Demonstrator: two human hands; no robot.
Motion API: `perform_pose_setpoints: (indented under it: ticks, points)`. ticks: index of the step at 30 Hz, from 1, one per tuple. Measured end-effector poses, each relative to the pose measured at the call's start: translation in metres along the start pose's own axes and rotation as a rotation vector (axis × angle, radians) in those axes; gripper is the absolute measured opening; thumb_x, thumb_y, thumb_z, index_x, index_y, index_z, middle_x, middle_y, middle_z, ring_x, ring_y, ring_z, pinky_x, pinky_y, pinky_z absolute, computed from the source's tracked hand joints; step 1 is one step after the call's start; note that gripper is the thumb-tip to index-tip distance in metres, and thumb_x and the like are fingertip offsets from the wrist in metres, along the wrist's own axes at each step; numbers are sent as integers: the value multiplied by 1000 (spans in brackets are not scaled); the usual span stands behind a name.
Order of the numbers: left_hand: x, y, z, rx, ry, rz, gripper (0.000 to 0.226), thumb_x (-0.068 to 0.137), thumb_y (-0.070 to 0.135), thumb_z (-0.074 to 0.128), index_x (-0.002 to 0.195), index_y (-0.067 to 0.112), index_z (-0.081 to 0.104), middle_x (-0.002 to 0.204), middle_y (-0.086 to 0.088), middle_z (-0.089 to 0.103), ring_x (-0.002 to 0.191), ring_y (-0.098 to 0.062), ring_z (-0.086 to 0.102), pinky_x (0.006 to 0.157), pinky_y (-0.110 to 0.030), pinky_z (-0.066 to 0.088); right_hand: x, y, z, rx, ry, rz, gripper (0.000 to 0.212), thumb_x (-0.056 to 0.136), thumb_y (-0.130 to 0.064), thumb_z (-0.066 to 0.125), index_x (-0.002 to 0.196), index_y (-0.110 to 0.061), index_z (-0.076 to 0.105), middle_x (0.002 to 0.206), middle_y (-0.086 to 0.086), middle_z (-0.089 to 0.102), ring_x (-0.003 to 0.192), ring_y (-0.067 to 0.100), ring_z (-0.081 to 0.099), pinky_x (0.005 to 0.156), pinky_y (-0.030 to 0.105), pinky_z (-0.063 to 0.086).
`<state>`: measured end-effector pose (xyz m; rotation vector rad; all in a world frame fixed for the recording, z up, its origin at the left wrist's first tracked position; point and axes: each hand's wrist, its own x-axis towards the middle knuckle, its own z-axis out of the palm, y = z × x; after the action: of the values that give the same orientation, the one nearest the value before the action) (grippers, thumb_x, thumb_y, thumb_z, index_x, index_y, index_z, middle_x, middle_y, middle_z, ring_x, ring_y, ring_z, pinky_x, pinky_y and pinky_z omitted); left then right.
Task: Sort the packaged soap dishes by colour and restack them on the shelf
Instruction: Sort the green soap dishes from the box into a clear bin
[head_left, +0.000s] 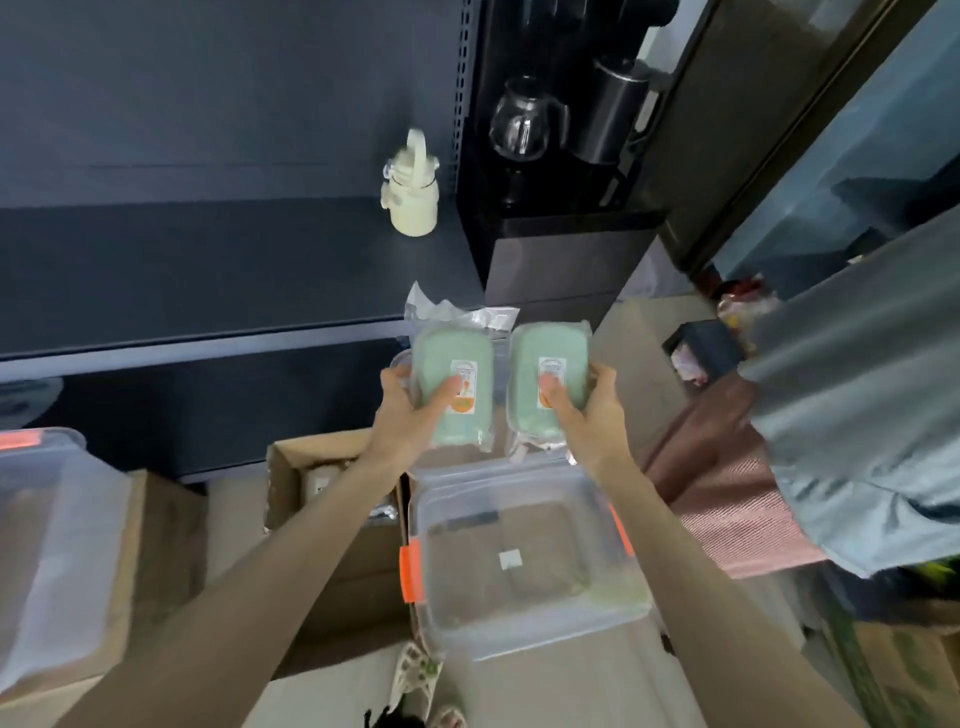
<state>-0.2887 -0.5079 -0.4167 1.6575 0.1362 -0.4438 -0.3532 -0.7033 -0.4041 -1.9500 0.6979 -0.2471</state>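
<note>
I am gripping the left soap dish (457, 364), green in its clear wrap, with my left hand (410, 421), my thumb lying across its label. I am gripping the right soap dish (551, 353), also green and wrapped, with my right hand (592, 415), thumb on its label too. I am holding the two side by side, almost touching, by the right end of the dark shelf (208, 270), above a clear tub (519, 613) with orange clips. A cream bottle (413, 202) is standing farther back on the shelf. A cardboard box (332, 571) is sitting left of the tub.
</note>
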Motion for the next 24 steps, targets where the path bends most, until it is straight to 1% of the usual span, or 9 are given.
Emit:
perform_pose_setpoints:
  ticks: [3,5,6,9,11,15,18,21,24]
  points:
    - [34,-22,12,18,13,-89,55,82,39,71,118,19,35,102,4,58,84,-7,64,53,-16,52,38,26,14,-93,-48,60,51,83,-46,70,116,-17,45,108,-2,63,99,16,64,88,32,51]
    - [58,-38,21,51,34,-124,52,84,40,69,118,18,37,99,4,58,80,-4,63,51,-13,49,63,43,24,-111,-92,83,45,83,-46,70,108,-21,43,96,-8,63,97,20,66,87,34,52]
    - [70,-46,26,70,47,-144,50,85,40,68,118,17,39,96,5,58,76,-1,62,50,-11,47,75,52,29,-111,-120,101,46,83,-45,70,109,-20,43,96,-6,65,97,21,66,86,34,52]
    - [106,-78,43,113,78,-189,37,87,39,65,111,21,43,89,11,58,68,6,60,49,-9,45,112,86,47,-133,-161,115,56,82,-45,71,119,-10,47,109,8,66,102,28,63,91,44,50]
    - [129,-100,55,168,88,-206,31,88,42,63,108,24,47,91,9,62,75,-1,62,57,-16,47,136,113,57,-238,-184,106,63,80,-53,68,121,-9,49,110,7,64,107,29,57,91,40,47]
    - [169,-142,76,275,127,-247,44,88,46,60,119,16,50,92,3,64,82,-18,64,62,-25,47,176,168,80,-274,-304,135,59,81,-53,68,120,-13,46,106,6,65,104,30,59,88,42,50]
    - [196,-174,89,340,160,-264,51,89,45,60,129,14,50,83,9,61,73,-13,60,53,-19,43,205,206,100,-323,-354,132,54,80,-53,69,111,-16,45,98,3,64,92,27,61,76,30,45]
    - [224,-211,93,480,187,-315,59,86,53,59,128,12,51,101,-4,59,84,-21,58,65,-27,44,230,241,124,-350,-406,141,49,79,-52,70,102,-19,40,88,-2,61,72,11,58,55,16,37]
    - [255,-247,96,558,176,-361,62,84,54,61,121,6,55,113,-16,56,94,-30,57,73,-32,44,252,272,152,-374,-449,153,49,80,-50,70,100,-17,40,87,-3,57,71,16,54,49,13,32]
